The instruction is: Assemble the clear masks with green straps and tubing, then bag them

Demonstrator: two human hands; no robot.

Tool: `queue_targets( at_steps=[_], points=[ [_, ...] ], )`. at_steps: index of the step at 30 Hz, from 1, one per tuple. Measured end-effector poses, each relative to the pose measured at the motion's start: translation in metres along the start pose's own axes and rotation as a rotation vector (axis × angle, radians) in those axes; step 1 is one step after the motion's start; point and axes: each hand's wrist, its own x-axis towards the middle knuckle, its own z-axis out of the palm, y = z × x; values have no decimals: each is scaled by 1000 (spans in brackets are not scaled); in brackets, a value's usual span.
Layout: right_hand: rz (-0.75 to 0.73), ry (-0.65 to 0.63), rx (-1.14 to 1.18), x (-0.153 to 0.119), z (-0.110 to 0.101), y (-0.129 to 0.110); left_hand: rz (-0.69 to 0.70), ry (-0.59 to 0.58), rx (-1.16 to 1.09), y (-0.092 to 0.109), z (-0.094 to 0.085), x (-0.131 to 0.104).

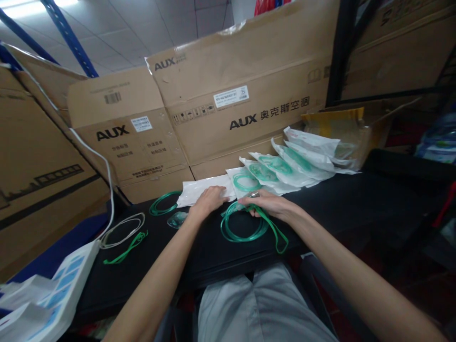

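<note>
Coiled green tubing [245,238] is gripped by the right hand [266,202]; a white pouch [199,188] is touched by the left hand [210,203].
The coil is hung near the front edge of the black table [327,209], its upper end clamped in the right fingers with a green strap [273,228] trailing beside it. The pouch is covered partly by the left fingers; whether it is pinched cannot be told. Filled pouches [301,161] are lined up rightward, overlapping, before a cardboard box [249,71]; a second coil [153,209] is placed left of the white pouch.
</note>
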Motion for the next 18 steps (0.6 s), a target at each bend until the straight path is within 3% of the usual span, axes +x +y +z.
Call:
queue_targets(
  at_steps=[4, 8, 13, 18],
  points=[
    [-16, -41, 28, 1, -1, 0, -1, -6, 55, -2, 6, -2],
    [-31, -113, 86, 0, -2, -2, -8, 89, 99, -6, 0, -7],
    [-58, -186, 157, -6, -5, -11, -28, 337, 99, -10, -24, -19],
    [-122, -184, 219, -24, -19, -32, 18, 580, 33, 2, -52, -49]
  ],
)
